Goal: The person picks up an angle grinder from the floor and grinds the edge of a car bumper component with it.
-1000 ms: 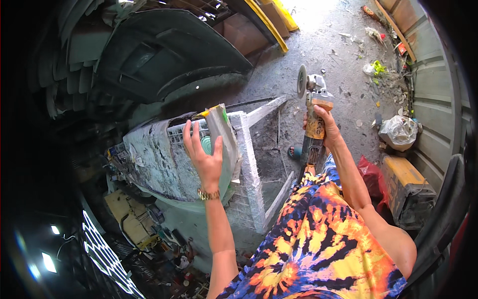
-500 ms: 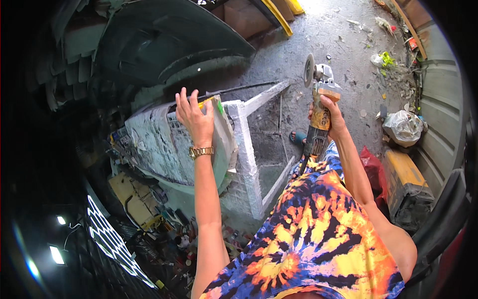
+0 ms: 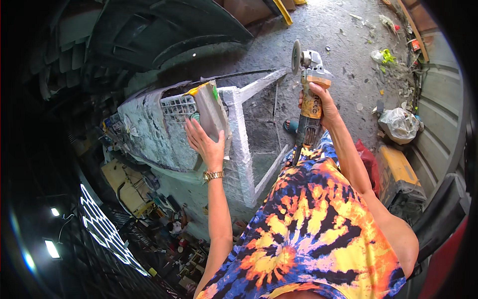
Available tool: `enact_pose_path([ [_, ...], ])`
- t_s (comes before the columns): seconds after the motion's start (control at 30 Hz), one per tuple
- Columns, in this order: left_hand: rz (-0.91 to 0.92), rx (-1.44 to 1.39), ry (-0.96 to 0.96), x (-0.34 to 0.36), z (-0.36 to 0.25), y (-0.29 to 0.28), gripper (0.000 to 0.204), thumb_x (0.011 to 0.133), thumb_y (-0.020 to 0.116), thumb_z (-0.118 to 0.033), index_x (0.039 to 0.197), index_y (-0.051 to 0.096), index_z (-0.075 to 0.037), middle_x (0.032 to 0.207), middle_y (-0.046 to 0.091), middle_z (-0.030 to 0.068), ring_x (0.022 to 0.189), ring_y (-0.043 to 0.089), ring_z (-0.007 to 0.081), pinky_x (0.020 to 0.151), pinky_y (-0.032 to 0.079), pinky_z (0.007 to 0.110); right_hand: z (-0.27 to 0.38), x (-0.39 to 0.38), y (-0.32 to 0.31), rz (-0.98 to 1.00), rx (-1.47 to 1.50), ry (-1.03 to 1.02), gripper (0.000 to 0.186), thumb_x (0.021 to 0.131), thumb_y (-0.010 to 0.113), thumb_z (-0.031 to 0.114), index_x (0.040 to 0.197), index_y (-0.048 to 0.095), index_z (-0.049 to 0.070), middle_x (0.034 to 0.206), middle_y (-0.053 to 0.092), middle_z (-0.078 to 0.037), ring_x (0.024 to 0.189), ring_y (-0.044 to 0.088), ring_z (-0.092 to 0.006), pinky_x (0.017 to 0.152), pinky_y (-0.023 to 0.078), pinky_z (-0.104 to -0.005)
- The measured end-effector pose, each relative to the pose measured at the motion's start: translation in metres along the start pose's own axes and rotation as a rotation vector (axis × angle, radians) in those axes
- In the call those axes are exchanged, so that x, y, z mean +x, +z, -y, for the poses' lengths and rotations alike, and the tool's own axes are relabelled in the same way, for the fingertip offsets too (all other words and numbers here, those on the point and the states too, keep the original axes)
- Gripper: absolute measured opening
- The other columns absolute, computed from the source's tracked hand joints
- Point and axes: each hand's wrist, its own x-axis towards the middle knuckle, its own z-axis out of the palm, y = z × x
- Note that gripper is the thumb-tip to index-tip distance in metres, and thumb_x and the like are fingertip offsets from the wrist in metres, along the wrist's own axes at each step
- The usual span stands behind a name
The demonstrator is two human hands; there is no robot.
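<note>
Centrally, the left hand [image 3: 206, 142] presses flat, fingers apart, against a grey panel piece [image 3: 211, 112] on the white frame [image 3: 239, 129]; right hand [image 3: 318, 102], upper centre, is clenched around an angle grinder [image 3: 309, 84].

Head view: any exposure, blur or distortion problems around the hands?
Head view: daylight is strong on the grey concrete floor, while the left side falls into deep shadow; the straight white frame bar bows from fisheye bend; the left hand on the grey tapered panel and the right hand gripping the yellow-bodied angle grinder look sharp.
</note>
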Motion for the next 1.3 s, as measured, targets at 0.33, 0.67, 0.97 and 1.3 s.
enact_pose_path([
  [0.33,-0.055,0.007,0.143,0.026,0.007,0.002,0.105,0.073,0.077,-0.028,0.153,0.011,-0.013,0.156,0.02,0.0177,0.142,0.024,0.0353,0.113,0.021,0.052,-0.004,-0.007,0.006,-0.015,0.027,0.008,0.041,0.084,0.07,0.036,0.105,0.052,0.007,0.08,0.063,-0.009,0.069,0.066,-0.0172,0.063,0.059,-0.0334],
  [0.67,0.046,0.011,0.243,-0.006,0.03,-0.003,0.101,0.074,0.076,-0.024,0.153,0.014,-0.014,0.155,0.025,0.0153,0.141,0.028,0.0318,0.111,0.024,0.053,-0.02,-0.01,0.005,-0.029,0.02,0.008,0.045,0.084,0.069,0.041,0.109,0.053,0.008,0.084,0.063,-0.007,0.073,0.066,-0.0153,0.067,0.058,-0.0319],
  [0.97,-0.068,-0.002,0.286,0.005,0.018,0.014,0.094,0.075,0.074,-0.022,0.151,0.02,-0.013,0.153,0.03,0.0146,0.139,0.033,0.0296,0.109,0.027,0.052,-0.031,-0.023,0.019,-0.022,0.04,-0.027,0.04,0.085,0.069,0.038,0.105,0.054,0.006,0.081,0.064,-0.008,0.069,0.066,-0.017,0.065,0.058,-0.0328],
  [1.3,-0.102,-0.97,0.071,-0.038,-0.023,-0.052,0.028,0.092,0.053,-0.006,0.118,0.059,0.003,0.123,0.059,0.0191,0.11,0.059,0.0298,0.09,0.048,0.037,-0.065,-0.032,0.05,0.037,0.0,0.131,0.047,0.083,0.067,0.046,0.108,0.055,0.009,0.085,0.064,-0.007,0.073,0.065,-0.0178,0.071,0.056,-0.0325],
])
